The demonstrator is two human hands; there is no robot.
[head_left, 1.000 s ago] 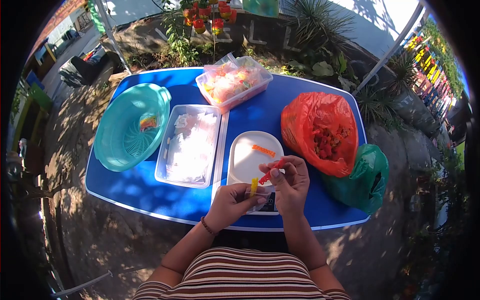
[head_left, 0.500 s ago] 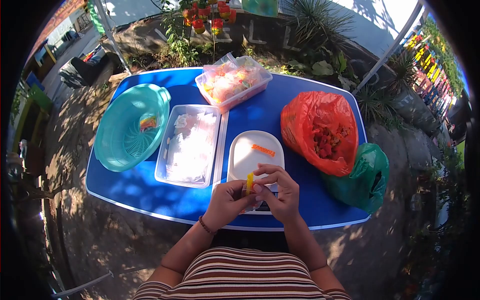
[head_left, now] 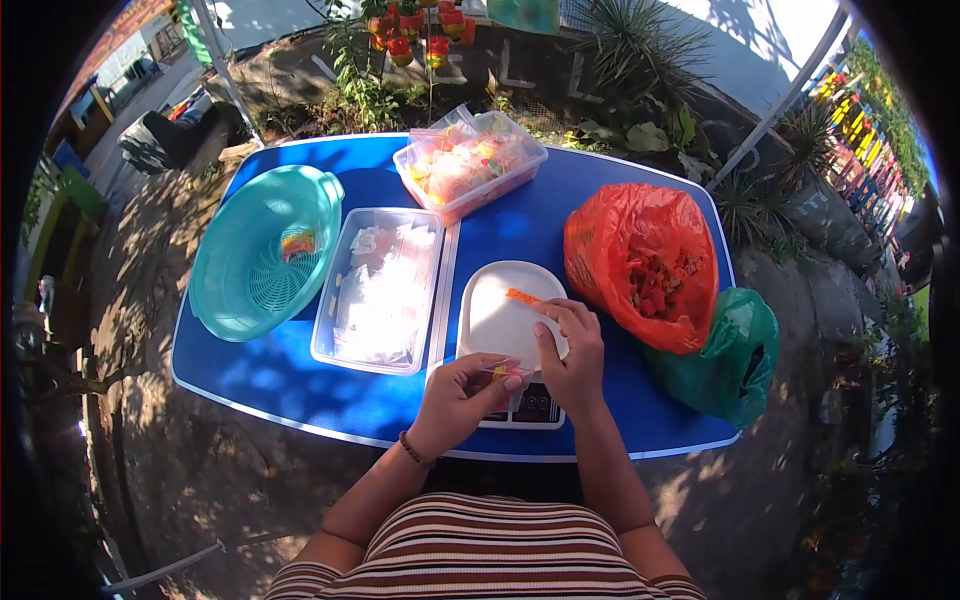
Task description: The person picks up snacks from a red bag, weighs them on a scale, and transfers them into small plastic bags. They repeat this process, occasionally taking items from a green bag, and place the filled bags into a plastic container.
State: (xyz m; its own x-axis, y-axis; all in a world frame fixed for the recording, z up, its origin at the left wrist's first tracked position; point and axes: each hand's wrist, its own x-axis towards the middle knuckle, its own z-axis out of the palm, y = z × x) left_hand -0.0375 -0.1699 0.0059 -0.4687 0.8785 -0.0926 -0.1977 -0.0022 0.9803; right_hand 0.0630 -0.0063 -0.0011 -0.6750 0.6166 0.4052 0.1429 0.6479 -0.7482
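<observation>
My left hand point(head_left: 455, 398) is closed on a small clear plastic bag point(head_left: 518, 368) with yellow and red bits in it, held over the front of a white kitchen scale point(head_left: 490, 325). My right hand point(head_left: 578, 355) reaches over the scale's plate, thumb apart from the fingers. Its fingertips are right at the end of a thin orange strip point(head_left: 520, 296) that lies on the plate. Below the plate, the dark button panel point(head_left: 537, 404) shows between my hands.
On the blue table point(head_left: 400, 405) stand a teal basket point(head_left: 215, 285), a clear tub of small white packets point(head_left: 385, 290) and a tub of filled bags point(head_left: 465, 165). At right are a red plastic bag point(head_left: 595, 235) of red and orange pieces and a green bag point(head_left: 745, 340).
My right hand has left the small bag and moved up and forward to the orange strip. The yellow piece that stuck up from the bag now sits lower in it.
</observation>
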